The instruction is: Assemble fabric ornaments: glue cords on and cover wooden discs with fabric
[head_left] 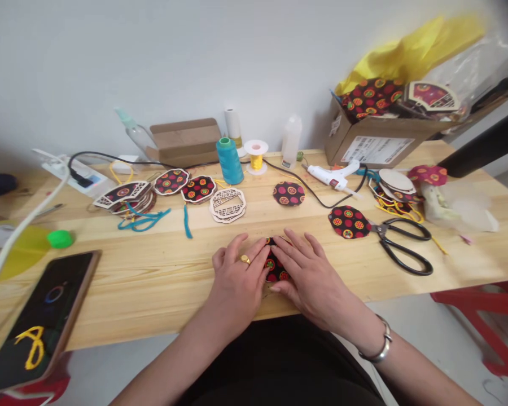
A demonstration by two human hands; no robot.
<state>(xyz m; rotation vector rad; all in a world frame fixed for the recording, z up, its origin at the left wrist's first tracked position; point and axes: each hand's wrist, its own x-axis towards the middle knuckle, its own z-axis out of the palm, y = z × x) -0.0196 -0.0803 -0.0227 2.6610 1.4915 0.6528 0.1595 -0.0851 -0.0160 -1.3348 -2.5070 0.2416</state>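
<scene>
A dark fabric piece with red and orange flower patterns (274,267) lies on the table in front of me, partly covered by my fingers. My left hand (242,276) presses on its left side, fingers bent a little and spread, a gold ring on one. From the right, my right hand (311,273) lies on the same piece with its fingers stretched flat. Both hands are open rather than wrapped round anything. Just beyond them are a pale wooden lattice cutout (228,205) and a round patterned fabric piece (288,193).
Black-handled scissors (402,242) lie at right beside a patterned fabric disc (349,221). A white glue gun (334,175), a teal thread cone (230,162) and a yellow spool (256,158) stand behind. A cardboard box (372,138) is back right; a phone (46,316) lies left.
</scene>
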